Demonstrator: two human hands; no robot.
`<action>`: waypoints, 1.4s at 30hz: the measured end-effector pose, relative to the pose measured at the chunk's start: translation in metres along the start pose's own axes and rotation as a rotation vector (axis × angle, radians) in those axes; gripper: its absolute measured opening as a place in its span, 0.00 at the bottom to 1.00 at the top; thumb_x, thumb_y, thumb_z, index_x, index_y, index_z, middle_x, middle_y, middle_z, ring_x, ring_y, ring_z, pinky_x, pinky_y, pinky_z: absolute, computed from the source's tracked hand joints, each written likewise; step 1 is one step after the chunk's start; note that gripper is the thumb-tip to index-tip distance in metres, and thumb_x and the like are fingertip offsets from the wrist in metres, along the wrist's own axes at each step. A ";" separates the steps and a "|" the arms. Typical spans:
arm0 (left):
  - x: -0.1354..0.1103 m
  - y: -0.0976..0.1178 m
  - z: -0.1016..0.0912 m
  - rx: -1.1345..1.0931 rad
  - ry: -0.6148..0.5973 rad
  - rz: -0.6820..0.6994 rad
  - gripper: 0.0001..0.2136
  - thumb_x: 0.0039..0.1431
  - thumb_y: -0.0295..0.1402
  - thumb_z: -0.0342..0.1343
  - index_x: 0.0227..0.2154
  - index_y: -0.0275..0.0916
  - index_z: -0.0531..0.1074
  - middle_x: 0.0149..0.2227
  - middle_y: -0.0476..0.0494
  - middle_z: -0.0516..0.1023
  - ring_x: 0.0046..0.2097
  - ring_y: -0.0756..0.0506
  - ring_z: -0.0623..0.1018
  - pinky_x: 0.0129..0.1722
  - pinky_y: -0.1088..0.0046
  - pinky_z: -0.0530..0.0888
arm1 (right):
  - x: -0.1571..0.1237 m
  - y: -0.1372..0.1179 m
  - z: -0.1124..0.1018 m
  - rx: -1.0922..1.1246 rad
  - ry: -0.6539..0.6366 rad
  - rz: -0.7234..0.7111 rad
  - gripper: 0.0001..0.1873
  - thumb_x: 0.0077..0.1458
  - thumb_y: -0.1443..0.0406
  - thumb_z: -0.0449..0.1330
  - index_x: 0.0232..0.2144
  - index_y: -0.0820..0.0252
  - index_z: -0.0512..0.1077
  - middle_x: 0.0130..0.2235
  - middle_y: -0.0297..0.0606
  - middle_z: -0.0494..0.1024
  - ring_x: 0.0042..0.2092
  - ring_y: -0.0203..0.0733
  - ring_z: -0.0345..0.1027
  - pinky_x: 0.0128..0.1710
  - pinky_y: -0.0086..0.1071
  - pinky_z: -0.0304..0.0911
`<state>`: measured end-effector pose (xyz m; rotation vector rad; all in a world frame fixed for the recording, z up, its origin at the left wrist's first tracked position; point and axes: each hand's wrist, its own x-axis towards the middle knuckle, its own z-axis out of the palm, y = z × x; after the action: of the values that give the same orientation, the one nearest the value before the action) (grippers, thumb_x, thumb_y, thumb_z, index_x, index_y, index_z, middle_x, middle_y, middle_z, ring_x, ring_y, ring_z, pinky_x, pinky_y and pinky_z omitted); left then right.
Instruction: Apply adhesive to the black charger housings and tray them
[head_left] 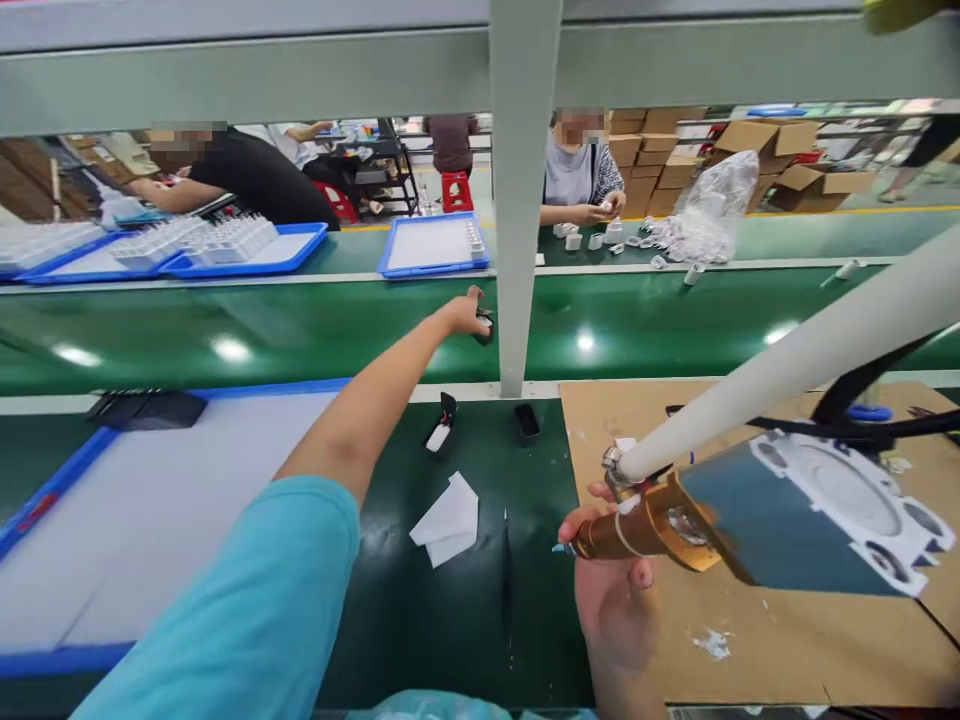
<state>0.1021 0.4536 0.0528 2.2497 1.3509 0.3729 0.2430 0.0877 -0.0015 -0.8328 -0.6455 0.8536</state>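
Note:
My left hand (463, 312) is stretched out over the green conveyor belt, its fingers closed on a small black case (484, 328) with something pale in it. Below, on the dark green bench, an open black case (440, 430) shows a white piece inside. Near it lie a black tray-like part (526, 421), a folded white paper (450, 520) and black tweezers (506, 570). My right hand (616, 610) is palm up behind and below a copper-coloured cylinder (630, 530) with a light blue tip. Its fingers look curled, and the cylinder hides most of them and anything held.
The cylinder joins a blue-grey machine block (780, 520) with a white pipe (780, 350), low over a cardboard sheet (795, 650). A grey post (519, 250) stands beside my left hand. A blue-rimmed tray (225, 510) lies left. Co-workers sit across the belt (300, 335).

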 end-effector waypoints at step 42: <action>-0.410 0.016 0.139 0.018 0.564 -0.195 0.29 0.57 0.42 0.61 0.59 0.39 0.63 0.59 0.36 0.70 0.55 0.36 0.73 0.54 0.57 0.71 | -0.037 0.002 0.116 0.246 -0.390 -0.007 0.24 0.53 0.45 0.56 0.47 0.50 0.68 0.41 0.34 0.72 0.19 0.26 0.61 0.10 0.23 0.56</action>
<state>-0.0160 0.0492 -0.0493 2.0793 1.8331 0.9788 0.1342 0.0991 0.0513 -0.4432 -0.8629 1.0767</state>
